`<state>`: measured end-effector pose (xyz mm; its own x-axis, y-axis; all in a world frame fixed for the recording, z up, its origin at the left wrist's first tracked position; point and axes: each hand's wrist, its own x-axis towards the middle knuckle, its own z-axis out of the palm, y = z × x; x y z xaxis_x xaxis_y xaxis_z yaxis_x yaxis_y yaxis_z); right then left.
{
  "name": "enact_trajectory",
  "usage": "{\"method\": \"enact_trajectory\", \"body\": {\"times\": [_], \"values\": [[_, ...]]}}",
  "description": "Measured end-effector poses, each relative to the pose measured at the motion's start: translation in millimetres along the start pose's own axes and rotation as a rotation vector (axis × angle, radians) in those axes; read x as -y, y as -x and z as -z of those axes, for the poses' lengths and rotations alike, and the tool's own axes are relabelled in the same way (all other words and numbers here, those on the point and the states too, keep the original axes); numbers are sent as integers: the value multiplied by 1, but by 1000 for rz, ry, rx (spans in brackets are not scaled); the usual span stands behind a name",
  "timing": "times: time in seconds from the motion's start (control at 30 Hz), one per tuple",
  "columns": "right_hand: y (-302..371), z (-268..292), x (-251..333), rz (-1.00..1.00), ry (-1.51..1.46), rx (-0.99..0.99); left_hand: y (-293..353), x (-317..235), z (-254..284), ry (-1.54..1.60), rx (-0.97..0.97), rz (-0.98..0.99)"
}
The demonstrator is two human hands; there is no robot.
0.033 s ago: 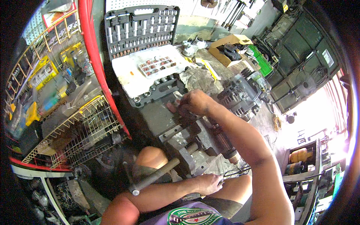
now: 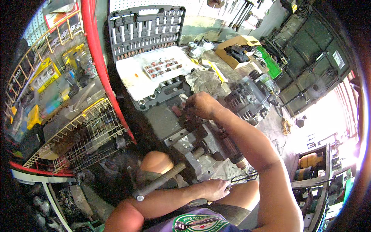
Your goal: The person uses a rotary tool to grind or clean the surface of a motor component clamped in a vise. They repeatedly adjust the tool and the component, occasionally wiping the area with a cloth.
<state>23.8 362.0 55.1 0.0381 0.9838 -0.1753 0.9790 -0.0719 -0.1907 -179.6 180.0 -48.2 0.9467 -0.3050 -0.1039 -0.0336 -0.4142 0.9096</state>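
Note:
A steel bench vise (image 2: 184, 144) stands before my knees, and its long threaded screw (image 2: 162, 179) points toward me. Beside its jaws lies a motor armature (image 2: 230, 146), partly behind my right forearm; a copper-coloured end (image 2: 241, 161) shows. My right hand (image 2: 203, 106) reaches across to the vise's far end, fingers curled down over a dark part in shadow, so what it grips is hidden. Low by my thigh, my left hand (image 2: 217, 189) is closed. Thin black wire-like pieces (image 2: 245, 177) lie just beyond its fingertips; whether it holds them I cannot tell.
An open socket set case (image 2: 146, 33) with a white parts organizer (image 2: 162, 69) stands behind the vise. To the right sits an alternator-like unit (image 2: 247, 96), near a cardboard box (image 2: 236, 50) and green tray (image 2: 270, 63). A red-framed wire rack (image 2: 89, 131) borders the left.

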Motion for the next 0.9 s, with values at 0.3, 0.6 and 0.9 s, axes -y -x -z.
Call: {"method": "enact_trajectory", "body": {"times": [0.3,0.6,0.9], "values": [[0,4,-4,-147,-224,-215,-1,-3,8,46,-21,-1],[8,-1,-11,-302,-494,-198,0,-3,12,124,-11,-25],[185,73,49,-263,-730,-501,23,-23,36,434,112,-44]]}}
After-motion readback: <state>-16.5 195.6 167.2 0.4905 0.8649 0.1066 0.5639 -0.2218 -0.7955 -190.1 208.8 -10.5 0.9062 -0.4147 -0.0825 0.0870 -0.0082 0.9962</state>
